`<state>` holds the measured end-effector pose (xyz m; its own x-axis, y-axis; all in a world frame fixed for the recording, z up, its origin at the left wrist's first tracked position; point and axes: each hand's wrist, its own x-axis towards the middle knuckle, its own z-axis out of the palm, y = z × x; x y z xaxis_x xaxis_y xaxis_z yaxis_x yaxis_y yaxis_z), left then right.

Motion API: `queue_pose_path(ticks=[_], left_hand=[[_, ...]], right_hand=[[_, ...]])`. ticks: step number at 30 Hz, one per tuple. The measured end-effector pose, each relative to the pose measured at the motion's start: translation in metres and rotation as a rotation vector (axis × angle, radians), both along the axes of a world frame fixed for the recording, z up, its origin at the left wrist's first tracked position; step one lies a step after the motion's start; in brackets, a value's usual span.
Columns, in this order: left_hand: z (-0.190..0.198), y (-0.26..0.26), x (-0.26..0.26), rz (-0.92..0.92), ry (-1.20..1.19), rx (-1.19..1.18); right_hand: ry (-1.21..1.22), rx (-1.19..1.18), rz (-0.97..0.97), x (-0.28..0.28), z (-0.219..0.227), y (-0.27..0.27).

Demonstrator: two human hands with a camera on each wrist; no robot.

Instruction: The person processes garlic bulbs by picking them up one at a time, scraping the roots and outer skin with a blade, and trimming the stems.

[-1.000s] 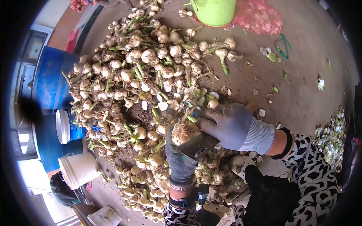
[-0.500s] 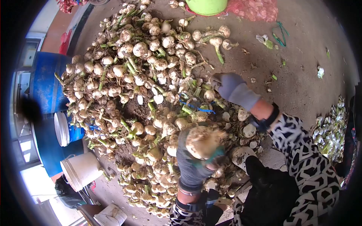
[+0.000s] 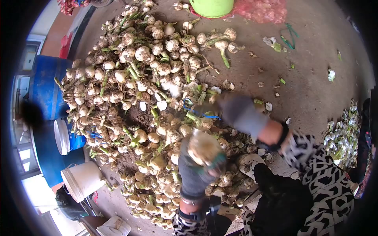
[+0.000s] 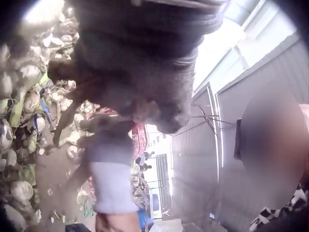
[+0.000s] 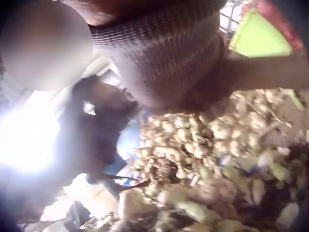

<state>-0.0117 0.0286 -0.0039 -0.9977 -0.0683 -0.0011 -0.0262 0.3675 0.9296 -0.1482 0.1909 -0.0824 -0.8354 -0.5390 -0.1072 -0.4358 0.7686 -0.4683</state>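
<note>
A garlic bulb, blurred by motion, sits in the grip of my left hand, which wears a dark grey glove with green at the fingers. Up and to the right of it, my right hand in a grey-violet glove is curled round a knife; its dark blade shows as a streak pointing left. The blade stands apart from the bulb. Below both hands spreads a large heap of garlic bulbs with green stems and soil. In the left wrist view the right glove's cuff shows beyond the left hand.
A blue strap lies on the heap below the right hand. Blue barrels and a white bucket stand left. A green bucket and a red net sack are at the far side. Peelings lie right.
One second ago the knife blade lay against the bulb. The right hand then swung away to the upper right and has since come down a little. The left hand keeps the bulb, turned somewhat.
</note>
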Motion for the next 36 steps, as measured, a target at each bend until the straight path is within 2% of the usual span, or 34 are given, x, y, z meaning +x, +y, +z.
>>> queue_pose_path(ticks=[1,2,4,5,6,7,8,9,10,11,13,14,15,16,17,19,20,21,22,23,24,25,26,27,29,30,31,32,33,34,35,36], left_hand=[[0.002,0.002,0.003,-0.060,0.002,-0.054],[-0.001,-0.001,0.004,-0.059,-0.006,-0.054],[-0.014,-0.012,0.006,0.056,-0.055,0.058],[-0.016,-0.017,0.004,0.094,-0.072,0.112],[-0.007,-0.013,-0.003,0.125,-0.144,0.299],[-0.005,-0.011,-0.004,0.127,-0.139,0.303],[-0.003,-0.008,-0.003,0.117,-0.166,0.342],[-0.002,-0.006,-0.003,0.105,-0.187,0.381],[-0.017,-0.017,-0.012,-0.078,0.012,0.049],[-0.017,-0.025,-0.006,-0.081,0.010,-0.428],[-0.010,-0.027,0.001,-0.085,-0.302,0.173],[-0.008,-0.027,0.006,-0.028,-0.365,0.409],[-0.006,-0.027,0.011,0.030,-0.424,0.645],[-0.009,-0.009,0.009,0.226,-0.173,0.765],[0.000,-0.003,0.007,0.340,-0.213,0.842],[-0.017,-0.019,0.009,0.113,-0.150,0.830],[-0.015,-0.020,0.012,0.022,-0.118,0.876],[-0.008,-0.017,0.013,-0.070,-0.089,0.922],[-0.007,-0.014,0.017,-0.067,-0.042,0.779],[-0.004,-0.016,0.005,-0.311,0.037,0.661],[0.008,-0.021,0.006,-0.364,0.060,0.546],[0.022,-0.028,0.003,-0.413,0.091,0.429],[0.036,-0.037,-0.007,-0.480,0.010,0.239],[0.032,-0.048,-0.008,-0.475,-0.053,0.222],[0.030,-0.071,-0.006,-0.394,-0.154,-0.188],[0.032,-0.079,-0.007,-0.432,-0.262,-0.535],[0.018,-0.098,0.000,-0.514,-0.291,-0.545],[0.020,-0.102,0.003,-0.444,-0.282,-0.410],[0.026,-0.105,0.005,-0.373,-0.275,-0.278],[0.034,-0.109,0.004,-0.358,-0.352,-0.302],[0.029,-0.114,0.003,-0.347,-0.347,-0.305],[0.020,-0.119,0.003,-0.404,-0.234,-0.421]], right_hand=[[-0.232,0.222,-0.071,-0.017,-0.026,0.007],[-0.240,0.223,-0.069,-0.011,-0.023,0.014],[-0.147,-0.202,-0.180,0.008,0.000,0.021],[-0.153,-0.208,-0.186,0.020,0.012,0.019],[-0.135,-0.372,-0.099,0.027,0.026,0.017],[-0.130,-0.531,-0.006,0.037,0.034,0.016],[-0.131,-0.527,-0.003,0.045,0.030,0.015],[-0.259,-0.724,-0.035,0.051,0.022,0.012],[-0.388,-0.921,-0.065,0.054,0.025,0.009],[-0.603,-0.946,-0.220,0.059,0.032,0.008],[0.119,-1.069,-0.032,0.047,0.040,-0.007],[0.114,-1.069,-0.022,0.050,0.041,-0.005],[-0.082,-0.972,-0.012,0.056,0.043,-0.002],[-0.269,-0.869,0.001,0.059,0.045,0.001],[-0.263,-0.870,0.014,0.057,0.051,0.002],[-0.216,-0.797,-0.022,0.054,0.063,0.007],[-0.103,-0.786,0.026,0.050,0.062,0.011],[-0.098,-0.778,0.031,0.046,0.054,0.013],[-0.145,-0.531,0.148,0.042,0.038,0.014],[-0.188,-0.282,0.253,0.040,0.018,0.013],[-0.335,-0.081,0.194,0.035,-0.009,0.012],[-0.314,-0.073,0.189,0.024,-0.034,0.012],[-0.366,-0.291,0.118,0.014,-0.058,0.016],[-0.424,-0.505,0.031,0.011,-0.071,0.027],[-0.436,-0.237,-0.187,-0.026,-0.007,0.032],[-0.390,-0.259,-0.209,-0.045,0.005,0.033],[-0.368,-0.183,-0.301,-0.063,0.018,0.031],[-0.422,-0.147,-0.312,-0.087,0.012,0.030],[-0.377,-0.057,-0.332,-0.099,0.033,0.027],[-0.258,0.167,-0.353,-0.122,0.001,0.025],[-0.217,0.241,-0.383,-0.137,-0.028,0.024],[-0.177,0.309,-0.412,-0.151,-0.055,0.022]])
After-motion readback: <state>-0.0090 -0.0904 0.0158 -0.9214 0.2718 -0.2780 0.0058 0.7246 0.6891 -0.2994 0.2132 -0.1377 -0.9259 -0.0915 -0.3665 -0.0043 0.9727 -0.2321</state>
